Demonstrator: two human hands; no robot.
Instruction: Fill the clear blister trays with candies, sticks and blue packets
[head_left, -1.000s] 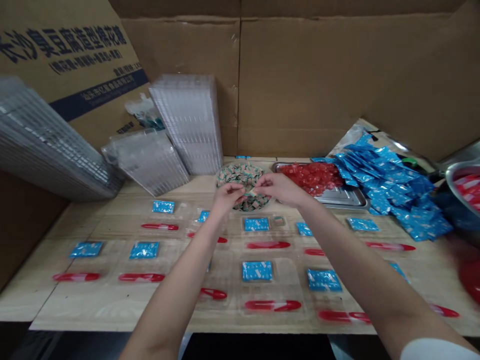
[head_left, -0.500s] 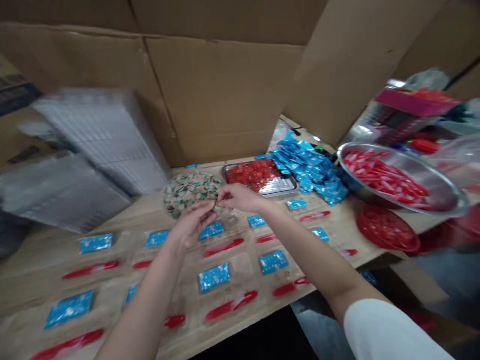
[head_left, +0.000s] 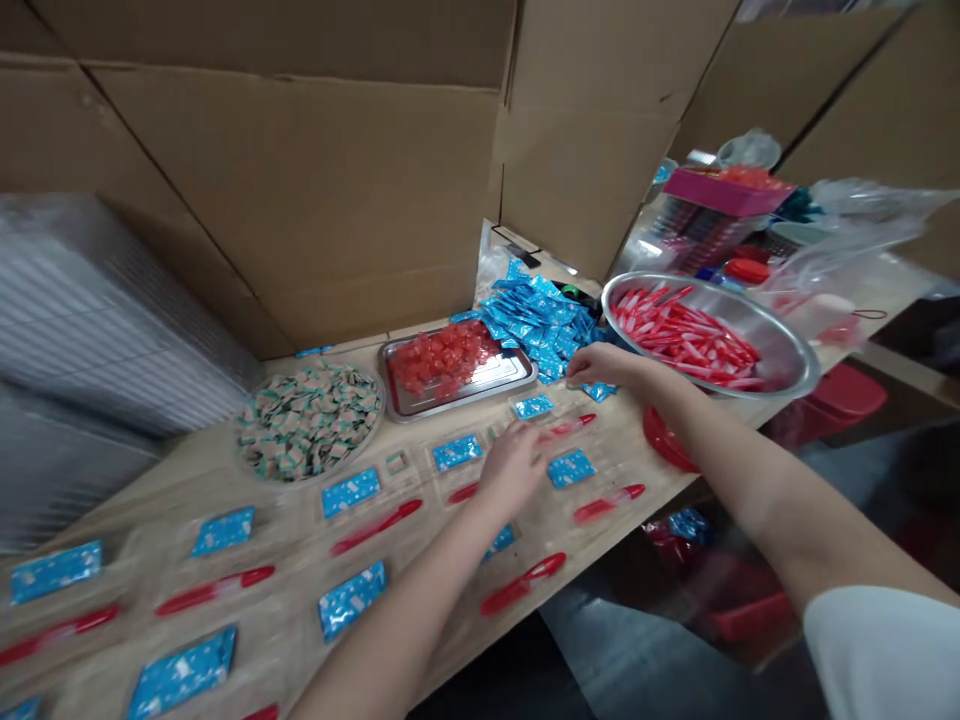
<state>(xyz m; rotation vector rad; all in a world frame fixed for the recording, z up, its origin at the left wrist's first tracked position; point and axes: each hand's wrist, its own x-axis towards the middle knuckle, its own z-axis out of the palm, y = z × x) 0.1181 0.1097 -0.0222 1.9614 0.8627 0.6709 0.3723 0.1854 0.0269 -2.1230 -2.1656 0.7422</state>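
Clock positions are read from my left hand (head_left: 517,462), as seen from above the desk (head_left: 199,455). My left hand is over the clear trays, fingers loosely bent; I cannot tell whether anything is between them. A small tan-and-green sachet (head_left: 493,432) lies just beside it at 10 o'clock. A blue packet (head_left: 571,468) lies near it at 3 o'clock, and a red piece (head_left: 574,426) at 2 o'clock.

My right hand (head_left: 585,372) is at 1 o'clock, fingertips bunched downward, beside the pile of blue packets (head_left: 536,318); I cannot tell whether they grip a packet. A single blue packet (head_left: 598,392) shows directly below it.

The metal tray (head_left: 517,372), bearing red-wrapped pieces (head_left: 442,358), sits at 11 o'clock. The round container (head_left: 381,405) of tan-and-green sachets (head_left: 307,420) sits at 9 o'clock. The metal basin (head_left: 787,350) of red-and-white pieces (head_left: 690,335) sits at 2 o'clock, to the right of the packet pile.
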